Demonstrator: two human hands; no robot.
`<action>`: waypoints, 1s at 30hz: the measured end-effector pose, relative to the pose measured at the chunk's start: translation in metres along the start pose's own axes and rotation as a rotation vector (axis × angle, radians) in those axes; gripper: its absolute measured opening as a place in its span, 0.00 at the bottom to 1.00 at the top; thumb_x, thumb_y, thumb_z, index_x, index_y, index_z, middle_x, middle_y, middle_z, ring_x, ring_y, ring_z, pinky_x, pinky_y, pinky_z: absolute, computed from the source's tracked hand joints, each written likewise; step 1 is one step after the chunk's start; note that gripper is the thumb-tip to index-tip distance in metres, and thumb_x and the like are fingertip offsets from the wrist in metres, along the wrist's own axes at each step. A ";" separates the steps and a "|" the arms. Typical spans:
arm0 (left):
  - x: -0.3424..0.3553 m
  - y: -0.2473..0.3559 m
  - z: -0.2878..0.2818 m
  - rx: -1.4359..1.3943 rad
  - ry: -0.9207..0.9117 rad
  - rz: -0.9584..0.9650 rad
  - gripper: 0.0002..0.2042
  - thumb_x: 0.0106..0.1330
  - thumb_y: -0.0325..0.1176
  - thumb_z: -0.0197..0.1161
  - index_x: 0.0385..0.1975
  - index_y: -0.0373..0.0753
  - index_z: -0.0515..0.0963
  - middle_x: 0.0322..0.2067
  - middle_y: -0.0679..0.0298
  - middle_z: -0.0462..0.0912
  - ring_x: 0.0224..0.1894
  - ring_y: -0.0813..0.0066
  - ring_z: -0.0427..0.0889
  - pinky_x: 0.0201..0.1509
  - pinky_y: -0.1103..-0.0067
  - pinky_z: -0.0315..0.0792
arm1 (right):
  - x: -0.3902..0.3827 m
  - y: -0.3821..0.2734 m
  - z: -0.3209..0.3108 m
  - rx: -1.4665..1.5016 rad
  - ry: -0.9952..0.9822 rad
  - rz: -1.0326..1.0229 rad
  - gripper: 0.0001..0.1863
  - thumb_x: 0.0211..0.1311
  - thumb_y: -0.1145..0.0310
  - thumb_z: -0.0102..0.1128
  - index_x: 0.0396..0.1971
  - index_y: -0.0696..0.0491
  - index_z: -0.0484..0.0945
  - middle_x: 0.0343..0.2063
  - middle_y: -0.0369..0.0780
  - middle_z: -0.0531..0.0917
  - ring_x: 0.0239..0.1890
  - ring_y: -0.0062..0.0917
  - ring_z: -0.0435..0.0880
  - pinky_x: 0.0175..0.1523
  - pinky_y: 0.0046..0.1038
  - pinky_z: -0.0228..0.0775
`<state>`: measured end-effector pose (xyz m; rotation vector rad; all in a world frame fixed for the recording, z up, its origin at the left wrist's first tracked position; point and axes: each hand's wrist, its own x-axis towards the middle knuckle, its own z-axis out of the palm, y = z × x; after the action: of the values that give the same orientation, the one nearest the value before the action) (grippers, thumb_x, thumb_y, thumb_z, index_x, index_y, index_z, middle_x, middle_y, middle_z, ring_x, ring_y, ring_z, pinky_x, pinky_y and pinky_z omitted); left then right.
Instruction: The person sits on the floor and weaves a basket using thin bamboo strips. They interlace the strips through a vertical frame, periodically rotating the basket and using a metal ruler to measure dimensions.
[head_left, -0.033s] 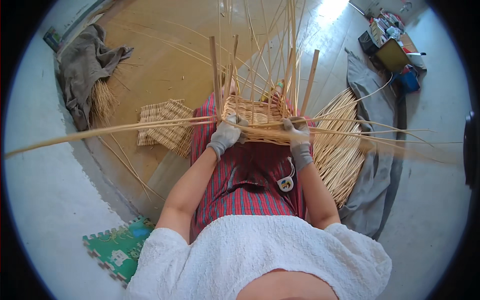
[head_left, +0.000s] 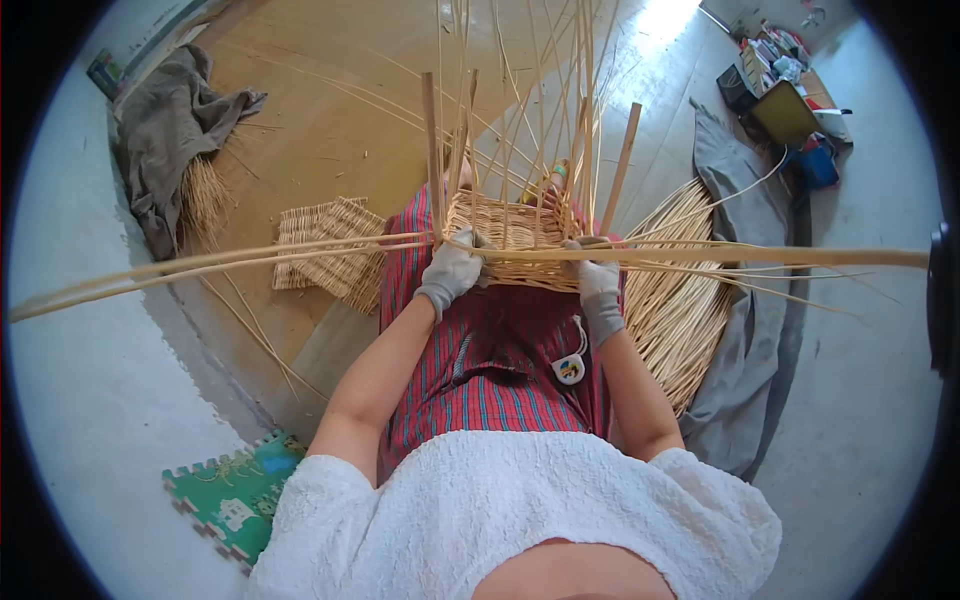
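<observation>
Across my lap rests a partly woven wicker basket (head_left: 515, 225), with thin uprights and thicker sticks (head_left: 620, 165) standing from its rim. My left hand (head_left: 455, 265), in a pale grey glove, is closed at the basket's near left corner, fingers round the rim and a willow rod. At the near right corner, my gloved right hand (head_left: 595, 265) is closed round willow rods. One long, thick-looking rod (head_left: 780, 257) runs from the near side out to the right edge. A pair of long rods (head_left: 250, 255) reaches left past my left hand. My fingertips are partly hidden by the weave.
Woven wicker panels (head_left: 330, 250) lie on the floor at left. A bundle of willow rods (head_left: 680, 310) rests on grey cloth (head_left: 745, 390) at right. Another cloth (head_left: 175, 140) covers rods at far left. A green foam mat (head_left: 235, 495) lies near left; a cluttered shelf (head_left: 790, 90) stands far right.
The long rod at right, blurred and lower before, now extends nearly level to the right edge. The rods at left have spread slightly apart. Both hands stay at the basket's near corners.
</observation>
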<state>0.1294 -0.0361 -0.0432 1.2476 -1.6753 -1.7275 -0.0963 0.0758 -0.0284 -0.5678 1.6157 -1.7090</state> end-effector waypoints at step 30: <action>-0.012 0.060 0.063 0.359 0.488 0.609 0.17 0.74 0.41 0.63 0.50 0.33 0.72 0.34 0.53 0.86 0.31 0.52 0.87 0.36 0.66 0.81 | 0.003 -0.030 -0.039 0.146 0.132 -0.231 0.06 0.74 0.67 0.60 0.43 0.53 0.77 0.35 0.40 0.86 0.36 0.26 0.85 0.40 0.29 0.79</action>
<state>0.0674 -0.0017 0.0092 1.0299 -1.8339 -0.7227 -0.1326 0.0983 -0.0038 -0.5989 1.5462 -2.0540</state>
